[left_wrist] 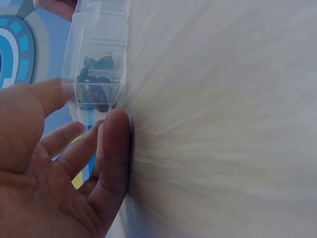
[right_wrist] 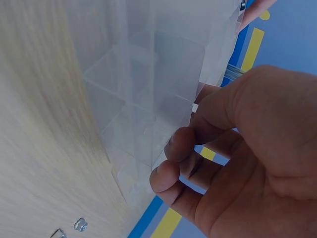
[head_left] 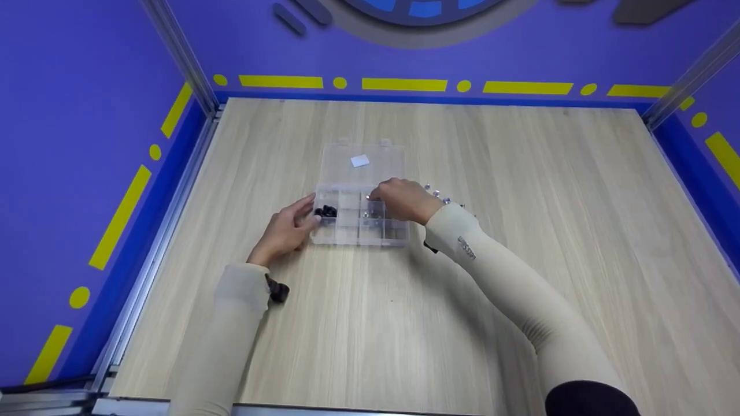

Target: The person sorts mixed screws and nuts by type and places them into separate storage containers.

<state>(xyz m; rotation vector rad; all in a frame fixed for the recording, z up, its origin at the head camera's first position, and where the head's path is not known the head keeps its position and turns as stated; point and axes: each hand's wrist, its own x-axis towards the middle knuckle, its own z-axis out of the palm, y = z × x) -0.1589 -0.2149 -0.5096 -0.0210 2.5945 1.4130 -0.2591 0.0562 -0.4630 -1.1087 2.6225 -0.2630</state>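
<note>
A clear plastic compartment box lies on the table with its lid folded back. My left hand is at its left side, thumb touching the top edge and the other fingers loosely extended beside the wall. Small black parts fill one left-hand compartment. Over a right-hand compartment, my right hand pinches a small silver metal piece between thumb and index finger. It is mostly hidden by the fingertips. Similar silver pieces lie in the compartment below that hand.
Several loose silver pieces lie in a row on the table, right of the box and partly behind my right wrist. A small white label is on the open lid. Purple walls enclose the wooden table at the back and sides.
</note>
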